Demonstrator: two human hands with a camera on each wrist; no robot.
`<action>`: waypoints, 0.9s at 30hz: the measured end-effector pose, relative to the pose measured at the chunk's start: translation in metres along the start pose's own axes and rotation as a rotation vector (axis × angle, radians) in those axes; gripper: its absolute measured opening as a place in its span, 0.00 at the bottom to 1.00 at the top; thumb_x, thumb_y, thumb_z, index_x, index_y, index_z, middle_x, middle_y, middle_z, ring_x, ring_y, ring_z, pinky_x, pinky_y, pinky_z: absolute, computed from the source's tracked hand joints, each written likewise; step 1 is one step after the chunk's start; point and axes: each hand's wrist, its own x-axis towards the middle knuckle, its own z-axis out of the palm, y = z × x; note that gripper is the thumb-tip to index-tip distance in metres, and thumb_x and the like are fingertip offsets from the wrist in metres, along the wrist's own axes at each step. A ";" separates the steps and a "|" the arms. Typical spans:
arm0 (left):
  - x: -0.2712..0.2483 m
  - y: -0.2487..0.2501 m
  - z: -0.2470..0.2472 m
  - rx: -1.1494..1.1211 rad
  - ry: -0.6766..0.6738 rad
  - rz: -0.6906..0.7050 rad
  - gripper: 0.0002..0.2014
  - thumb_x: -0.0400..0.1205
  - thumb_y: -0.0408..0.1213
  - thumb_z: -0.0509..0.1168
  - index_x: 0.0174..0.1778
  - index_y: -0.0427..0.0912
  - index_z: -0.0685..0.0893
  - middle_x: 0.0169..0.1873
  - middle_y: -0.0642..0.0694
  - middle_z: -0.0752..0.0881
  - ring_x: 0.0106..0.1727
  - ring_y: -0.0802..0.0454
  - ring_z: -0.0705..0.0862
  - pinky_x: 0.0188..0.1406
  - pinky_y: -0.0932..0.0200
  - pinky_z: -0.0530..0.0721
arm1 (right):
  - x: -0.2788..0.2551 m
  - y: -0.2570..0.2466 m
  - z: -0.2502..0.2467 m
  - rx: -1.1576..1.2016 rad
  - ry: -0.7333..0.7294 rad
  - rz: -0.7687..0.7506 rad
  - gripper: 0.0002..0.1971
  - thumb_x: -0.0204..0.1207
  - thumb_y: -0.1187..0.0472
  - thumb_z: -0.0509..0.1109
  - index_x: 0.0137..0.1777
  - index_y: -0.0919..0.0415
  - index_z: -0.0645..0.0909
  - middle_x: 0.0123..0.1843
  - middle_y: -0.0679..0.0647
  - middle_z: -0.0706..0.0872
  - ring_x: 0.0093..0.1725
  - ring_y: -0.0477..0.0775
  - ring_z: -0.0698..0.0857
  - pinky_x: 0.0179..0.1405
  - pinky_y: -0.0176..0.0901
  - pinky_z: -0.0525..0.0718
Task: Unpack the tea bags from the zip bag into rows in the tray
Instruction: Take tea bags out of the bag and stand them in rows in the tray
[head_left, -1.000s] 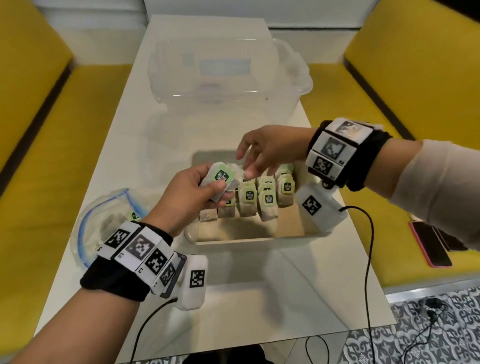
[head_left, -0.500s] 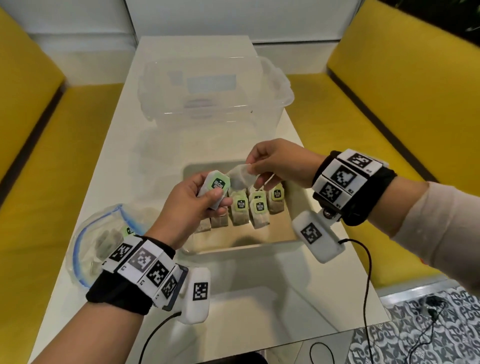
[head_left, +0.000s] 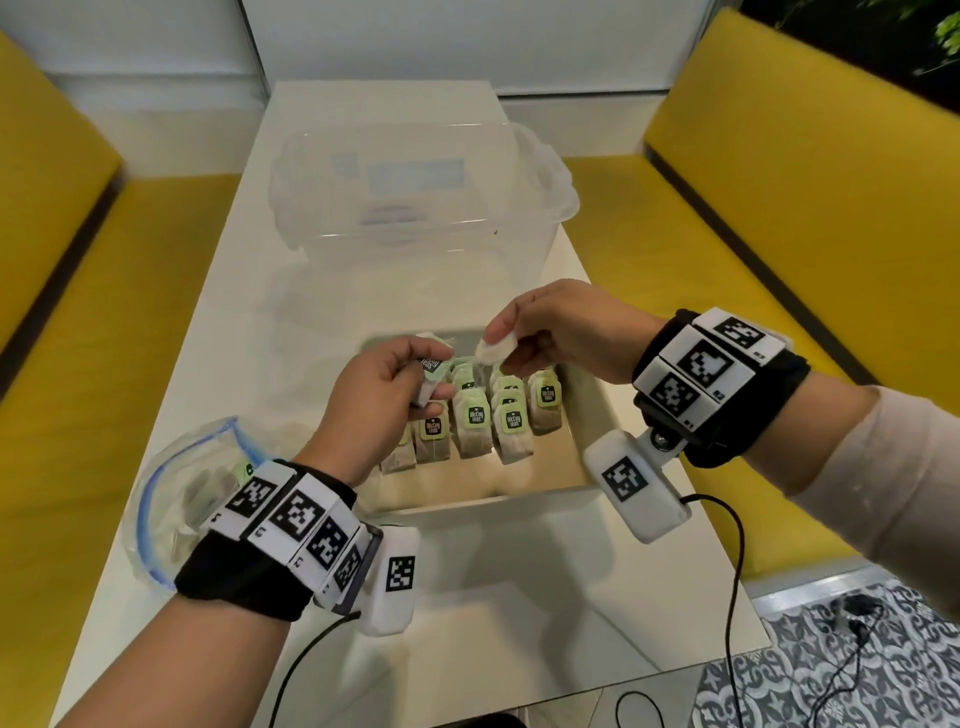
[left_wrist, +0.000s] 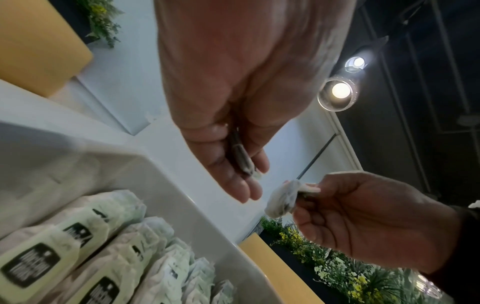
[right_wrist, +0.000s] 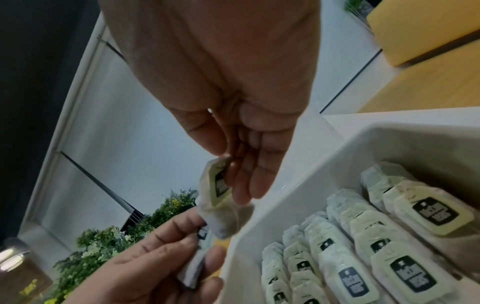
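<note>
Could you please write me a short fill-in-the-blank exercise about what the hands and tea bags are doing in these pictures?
1. The right hand pinches one ____ above the tray.
2. The left hand holds tea bags with ____ labels.
3. The zip bag lies on the table to the ____ of the tray.
4. The benches beside the table are ____.

Missing words: tea bag; green; left; yellow

Bright ceiling lamps (left_wrist: 340, 91); wrist views blurred, edges warped.

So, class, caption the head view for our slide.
Left hand and right hand each hold a tea bag above the part-filled tray.
</note>
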 end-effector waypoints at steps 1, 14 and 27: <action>0.001 0.001 0.001 0.017 0.003 0.002 0.18 0.85 0.25 0.50 0.47 0.47 0.83 0.55 0.43 0.83 0.37 0.60 0.88 0.39 0.63 0.89 | 0.000 -0.002 0.001 0.020 -0.017 0.021 0.14 0.77 0.76 0.55 0.43 0.68 0.82 0.39 0.65 0.83 0.36 0.58 0.84 0.42 0.42 0.86; 0.003 0.012 0.007 0.136 -0.033 0.050 0.10 0.82 0.42 0.63 0.39 0.48 0.88 0.35 0.39 0.87 0.35 0.53 0.81 0.41 0.52 0.83 | 0.001 -0.009 0.000 -0.112 0.042 -0.031 0.05 0.76 0.69 0.68 0.39 0.68 0.81 0.25 0.54 0.76 0.22 0.48 0.73 0.24 0.35 0.74; 0.007 0.014 0.008 -0.009 -0.018 0.003 0.09 0.83 0.37 0.62 0.46 0.42 0.87 0.36 0.42 0.88 0.33 0.60 0.85 0.30 0.66 0.84 | 0.002 0.015 0.011 0.074 -0.042 -0.012 0.10 0.75 0.64 0.71 0.55 0.66 0.82 0.43 0.58 0.88 0.35 0.50 0.85 0.35 0.38 0.84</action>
